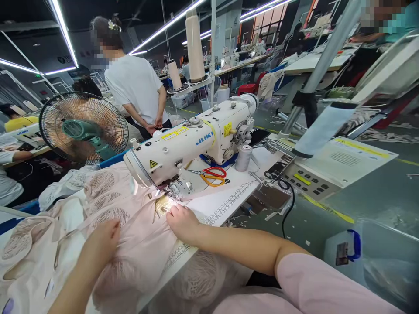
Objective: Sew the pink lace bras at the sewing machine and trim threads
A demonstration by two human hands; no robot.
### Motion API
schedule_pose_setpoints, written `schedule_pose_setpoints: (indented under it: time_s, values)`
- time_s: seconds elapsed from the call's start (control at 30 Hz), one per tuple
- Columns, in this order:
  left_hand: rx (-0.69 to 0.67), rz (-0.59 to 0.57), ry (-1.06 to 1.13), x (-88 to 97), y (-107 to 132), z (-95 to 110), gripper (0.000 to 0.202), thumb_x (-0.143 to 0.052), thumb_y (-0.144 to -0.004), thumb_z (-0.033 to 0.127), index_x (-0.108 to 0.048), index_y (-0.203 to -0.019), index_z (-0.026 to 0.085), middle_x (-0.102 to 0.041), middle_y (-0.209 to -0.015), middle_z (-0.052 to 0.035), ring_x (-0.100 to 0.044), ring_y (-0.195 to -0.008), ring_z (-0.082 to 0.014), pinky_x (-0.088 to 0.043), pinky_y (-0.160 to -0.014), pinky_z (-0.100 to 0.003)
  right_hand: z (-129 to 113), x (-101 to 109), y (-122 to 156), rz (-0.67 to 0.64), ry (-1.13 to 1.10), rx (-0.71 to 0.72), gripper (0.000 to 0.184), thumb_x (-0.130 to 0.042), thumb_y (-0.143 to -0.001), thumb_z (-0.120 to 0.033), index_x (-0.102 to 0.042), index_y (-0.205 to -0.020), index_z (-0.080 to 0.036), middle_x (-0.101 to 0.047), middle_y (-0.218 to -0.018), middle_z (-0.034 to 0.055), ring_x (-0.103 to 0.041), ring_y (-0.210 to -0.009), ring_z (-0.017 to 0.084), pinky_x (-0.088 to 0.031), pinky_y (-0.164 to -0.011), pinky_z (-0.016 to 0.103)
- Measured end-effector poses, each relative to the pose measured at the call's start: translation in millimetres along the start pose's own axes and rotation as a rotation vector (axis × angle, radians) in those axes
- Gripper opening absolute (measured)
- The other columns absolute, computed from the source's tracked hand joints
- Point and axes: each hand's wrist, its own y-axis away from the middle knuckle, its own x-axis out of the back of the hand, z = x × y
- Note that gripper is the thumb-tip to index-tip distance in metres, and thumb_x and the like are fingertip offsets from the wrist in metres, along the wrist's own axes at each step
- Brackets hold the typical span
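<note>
Pale pink bra fabric (149, 237) with lace cups lies spread over the sewing table and runs under the head of a white sewing machine (186, 144). The lit needle area shows a gold-coloured patch beside the cloth. Close in front of the needle, my right hand (183, 223) is closed on the fabric's edge, fingers curled. My left hand (104, 242) is over the fabric further left, slightly blurred, with fingers bent together; what lies inside them is hidden. Behind the needle on the machine bed are scissors (213, 175) with red and orange handles.
A grey thread spool (244, 158) stands by the machine. A control box (314, 179) with a dangling black cable is to the right. More lace pieces (70, 181) are heaped left, near a fan (83, 128). A person (134, 78) stands behind; a clear bin (376, 257) sits lower right.
</note>
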Motion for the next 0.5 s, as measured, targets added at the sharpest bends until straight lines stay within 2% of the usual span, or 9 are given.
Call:
schedule_pose_setpoints:
  time_s: [0.1,0.13,0.2,0.27,0.33,0.4,0.5]
  values:
    - [-0.086,-0.028,0.054,-11.4,-26.5,60.5,0.04,-0.036,-0.08,0.012,-0.058,-0.113,0.018,-0.062,-0.121,-0.01,-0.061,-0.106,-0.0195,-0.049,-0.088,-0.03,-6.0,-7.0,10.9,-0.01,0.021,0.051,0.019,-0.051,-0.086,-0.015,-0.062,-0.1,-0.011,-0.063,-0.101,0.0151,-0.058,-0.097,0.027,-0.05,-0.08,0.041]
    - [-0.093,-0.032,0.07,-17.7,-35.0,74.8,0.043,-0.035,-0.081,0.009,-0.056,-0.117,0.02,-0.059,-0.125,-0.0091,-0.06,-0.106,-0.0185,-0.049,-0.087,-0.029,-6.9,-8.8,14.7,-0.007,0.024,0.083,0.023,-0.051,-0.087,-0.018,-0.061,-0.106,-0.012,-0.062,-0.109,0.0154,-0.057,-0.102,0.028,-0.05,-0.085,0.042]
    - [-0.064,-0.032,0.091,-30.1,-50.7,92.4,0.037,-0.037,-0.084,0.01,-0.057,-0.114,0.018,-0.06,-0.121,-0.011,-0.062,-0.102,-0.0199,-0.049,-0.084,-0.031,-5.9,-11.8,21.2,0.006,0.033,0.148,0.032,-0.049,-0.089,-0.023,-0.057,-0.118,-0.013,-0.058,-0.123,0.0154,-0.053,-0.114,0.028,-0.045,-0.096,0.042]
    - [0.011,-0.028,0.105,-39.2,-65.1,97.6,0.025,-0.039,-0.091,0.019,-0.059,-0.106,0.014,-0.064,-0.108,-0.0117,-0.063,-0.095,-0.0211,-0.049,-0.083,-0.036,-1.2,-13.8,24.8,0.018,0.025,0.2,0.036,-0.047,-0.091,-0.026,-0.054,-0.124,-0.014,-0.053,-0.133,0.0148,-0.048,-0.123,0.028,-0.04,-0.103,0.043]
    - [0.108,-0.033,0.124,-43.2,-78.8,95.1,0.027,-0.043,-0.094,0.033,-0.06,-0.1,0.013,-0.065,-0.097,-0.0084,-0.063,-0.088,-0.0195,-0.05,-0.081,-0.039,5.1,-14.2,25.0,0.003,0.008,0.241,0.038,-0.044,-0.092,-0.029,-0.052,-0.127,-0.015,-0.05,-0.138,0.0139,-0.045,-0.128,0.027,-0.037,-0.107,0.044]
    - [0.192,-0.053,0.149,-42.4,-91.8,89.6,0.031,-0.047,-0.093,0.041,-0.06,-0.099,0.014,-0.064,-0.092,-0.0048,-0.062,-0.081,-0.0166,-0.052,-0.076,-0.038,11.2,-13.1,22.4,-0.026,-0.019,0.273,0.041,-0.043,-0.093,-0.031,-0.05,-0.129,-0.014,-0.047,-0.141,0.014,-0.042,-0.131,0.028,-0.035,-0.109,0.045]
    - [0.243,-0.07,0.179,-36.0,-103.4,82.7,0.032,-0.05,-0.091,0.044,-0.06,-0.101,0.014,-0.064,-0.09,-0.0037,-0.061,-0.076,-0.015,-0.052,-0.071,-0.035,19.5,-9.8,14.2,-0.072,-0.048,0.328,0.044,-0.043,-0.093,-0.034,-0.049,-0.131,-0.014,-0.044,-0.144,0.013,-0.039,-0.134,0.027,-0.032,-0.111,0.044]
